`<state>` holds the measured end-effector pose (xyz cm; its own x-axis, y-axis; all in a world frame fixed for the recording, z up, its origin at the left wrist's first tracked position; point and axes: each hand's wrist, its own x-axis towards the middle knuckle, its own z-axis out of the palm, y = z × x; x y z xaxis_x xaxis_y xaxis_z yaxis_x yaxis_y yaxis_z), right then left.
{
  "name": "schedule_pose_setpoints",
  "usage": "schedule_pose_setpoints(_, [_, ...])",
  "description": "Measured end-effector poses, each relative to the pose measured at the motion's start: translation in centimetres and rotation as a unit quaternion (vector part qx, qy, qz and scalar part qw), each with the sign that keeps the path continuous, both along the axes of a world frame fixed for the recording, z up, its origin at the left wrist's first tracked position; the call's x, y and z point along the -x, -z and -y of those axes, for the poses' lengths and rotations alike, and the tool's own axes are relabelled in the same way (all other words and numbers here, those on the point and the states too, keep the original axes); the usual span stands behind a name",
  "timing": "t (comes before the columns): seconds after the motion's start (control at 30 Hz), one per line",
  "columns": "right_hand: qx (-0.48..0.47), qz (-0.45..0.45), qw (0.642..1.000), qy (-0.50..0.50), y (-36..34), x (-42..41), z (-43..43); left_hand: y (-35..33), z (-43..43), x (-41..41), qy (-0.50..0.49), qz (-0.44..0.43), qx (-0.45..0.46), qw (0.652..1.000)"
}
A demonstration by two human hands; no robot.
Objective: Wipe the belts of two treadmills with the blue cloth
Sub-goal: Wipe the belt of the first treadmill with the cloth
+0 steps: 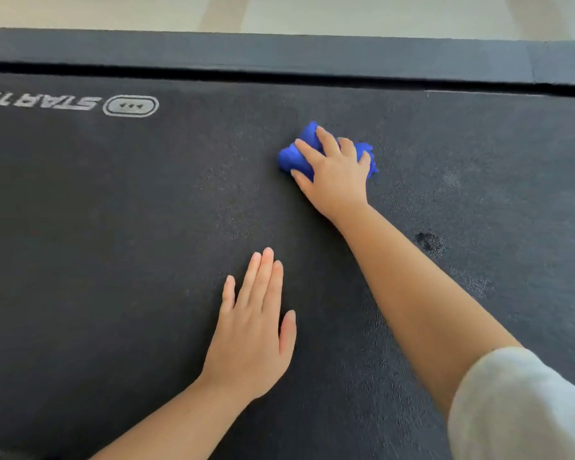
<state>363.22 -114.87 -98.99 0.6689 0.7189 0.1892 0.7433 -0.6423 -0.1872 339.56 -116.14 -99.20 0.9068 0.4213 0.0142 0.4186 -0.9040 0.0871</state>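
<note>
Right hand (334, 174) fingers clasp the bunched blue cloth (292, 159) on the treadmill belt (113, 227), right of the printed logo (131, 105). Left hand (253, 330) lies flat on the belt, fingers straight, nearer than the logo.

Bare treadmill belt (113, 210) stretches wide to the left of both hands and between them; the left hand (249, 333) lies flat near the front; the right hand (336, 174), gripping the bunched blue cloth (291, 159), and its forearm (412, 287) block the right; a side rail (246, 49) bounds the far edge.
</note>
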Motion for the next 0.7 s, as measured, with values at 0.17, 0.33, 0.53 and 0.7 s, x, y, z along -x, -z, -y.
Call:
schedule_pose_setpoints(0.17, [0.003, -0.008, 1.0, -0.004, -0.1, 0.9, 0.0, -0.1, -0.1, -0.1, -0.004, 0.003, 0.013, 1.0])
schedule_pose_setpoints(0.33, [-0.048, 0.025, 0.997, -0.058, 0.4, 7.8, 9.7, 0.1, 0.0, -0.1, -0.008, 0.022, 0.02, 1.0])
schedule_pose_setpoints(0.53, [-0.022, -0.007, 0.999, -0.048, 0.2, 8.7, 11.6, -1.4, -1.1, -2.0, -0.021, 0.056, 0.079, 0.995])
schedule_pose_setpoints(0.7, [-0.022, -0.015, 0.999, -0.028, 0.4, 9.0, 11.7, -1.8, -5.7, -7.3, -0.028, -0.012, 0.052, 0.998])
